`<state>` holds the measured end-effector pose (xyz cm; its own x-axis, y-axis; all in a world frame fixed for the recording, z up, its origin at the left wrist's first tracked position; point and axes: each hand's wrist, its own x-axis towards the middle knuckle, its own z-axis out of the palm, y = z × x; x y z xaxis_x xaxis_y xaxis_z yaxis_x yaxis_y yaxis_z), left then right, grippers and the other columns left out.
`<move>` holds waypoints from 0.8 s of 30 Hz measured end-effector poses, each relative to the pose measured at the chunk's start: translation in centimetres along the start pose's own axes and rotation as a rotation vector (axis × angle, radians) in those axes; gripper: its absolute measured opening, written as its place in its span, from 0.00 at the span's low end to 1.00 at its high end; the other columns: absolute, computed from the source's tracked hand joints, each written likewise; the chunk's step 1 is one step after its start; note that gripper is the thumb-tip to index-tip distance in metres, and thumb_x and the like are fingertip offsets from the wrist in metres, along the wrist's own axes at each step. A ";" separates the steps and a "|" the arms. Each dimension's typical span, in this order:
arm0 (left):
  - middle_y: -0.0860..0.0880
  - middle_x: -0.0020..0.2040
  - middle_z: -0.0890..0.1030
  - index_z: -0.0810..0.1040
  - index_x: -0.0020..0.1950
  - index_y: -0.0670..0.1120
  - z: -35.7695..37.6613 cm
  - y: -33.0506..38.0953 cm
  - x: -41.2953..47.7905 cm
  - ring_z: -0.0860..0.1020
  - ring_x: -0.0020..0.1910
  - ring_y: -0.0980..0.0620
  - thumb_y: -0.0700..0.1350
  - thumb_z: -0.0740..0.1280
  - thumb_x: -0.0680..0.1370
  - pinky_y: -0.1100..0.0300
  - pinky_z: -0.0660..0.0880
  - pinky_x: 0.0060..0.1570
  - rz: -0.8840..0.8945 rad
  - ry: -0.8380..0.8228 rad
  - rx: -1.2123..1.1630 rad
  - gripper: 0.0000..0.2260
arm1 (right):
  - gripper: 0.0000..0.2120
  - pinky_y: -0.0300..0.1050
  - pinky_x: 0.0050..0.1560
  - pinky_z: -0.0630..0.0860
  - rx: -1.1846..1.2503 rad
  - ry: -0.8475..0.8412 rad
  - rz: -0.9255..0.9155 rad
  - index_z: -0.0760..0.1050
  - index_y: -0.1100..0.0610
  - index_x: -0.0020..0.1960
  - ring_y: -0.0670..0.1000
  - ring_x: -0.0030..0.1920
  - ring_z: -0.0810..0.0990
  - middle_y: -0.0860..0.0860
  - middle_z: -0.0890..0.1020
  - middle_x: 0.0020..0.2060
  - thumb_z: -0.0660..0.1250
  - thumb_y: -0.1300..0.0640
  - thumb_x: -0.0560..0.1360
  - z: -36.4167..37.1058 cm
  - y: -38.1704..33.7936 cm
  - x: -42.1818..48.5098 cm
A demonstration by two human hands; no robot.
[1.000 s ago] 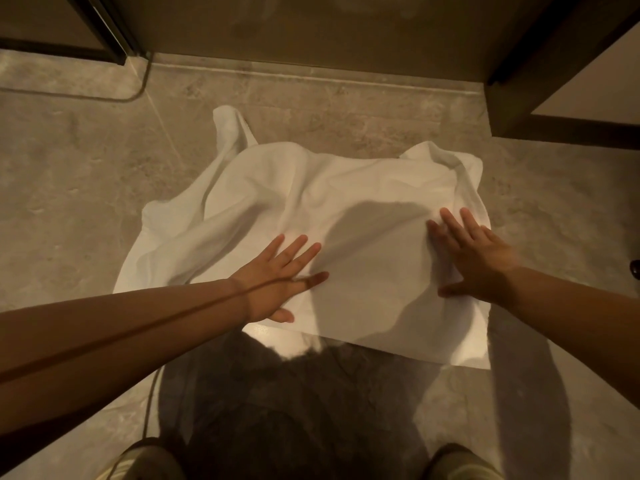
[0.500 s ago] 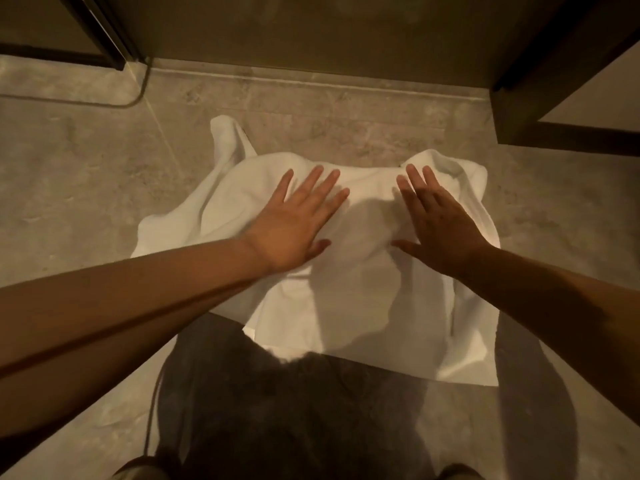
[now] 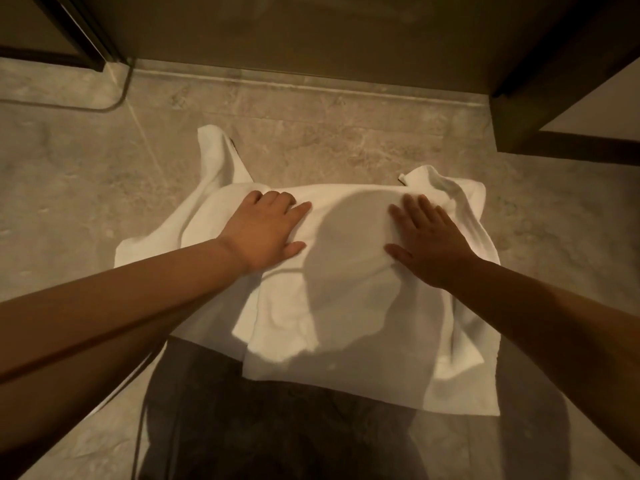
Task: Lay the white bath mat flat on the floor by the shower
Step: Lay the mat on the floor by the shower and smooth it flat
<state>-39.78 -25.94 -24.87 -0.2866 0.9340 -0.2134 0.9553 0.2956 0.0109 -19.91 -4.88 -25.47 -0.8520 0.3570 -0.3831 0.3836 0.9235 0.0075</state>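
Note:
The white bath mat (image 3: 346, 306) lies rumpled on the grey stone floor, its far edge folded under and both far corners bunched up. My left hand (image 3: 263, 230) rests on the mat's far left part, fingers curled over the folded far edge. My right hand (image 3: 429, 244) presses flat on the far right part, fingers spread, just short of the crumpled right corner (image 3: 446, 188). The near edge lies fairly flat. A long fold of the mat (image 3: 214, 157) trails toward the far left.
The shower's glass wall and threshold strip (image 3: 311, 88) run across the far side. A dark door frame (image 3: 79, 32) stands at the far left, a dark cabinet or door edge (image 3: 540, 109) at the far right. My shadow covers the near floor.
Both hands slid away from me across the mat, from its middle to its far edge. The left hand's fingers went from spread flat to curled over the edge. The mat bunched further.

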 end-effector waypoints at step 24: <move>0.45 0.78 0.45 0.43 0.76 0.52 1.0 2.3 1.8 0.44 0.75 0.43 0.63 0.57 0.76 0.45 0.43 0.71 0.148 -0.037 -0.109 0.36 | 0.31 0.57 0.72 0.51 -0.071 0.089 0.155 0.52 0.55 0.75 0.58 0.76 0.49 0.57 0.55 0.76 0.49 0.39 0.78 -1.9 2.7 1.4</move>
<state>-38.06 -23.77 -26.25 -0.1385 0.9614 -0.2378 0.9727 0.1772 0.1499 -20.79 -1.62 -24.27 -0.8141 0.5036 -0.2891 0.4891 0.8630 0.1262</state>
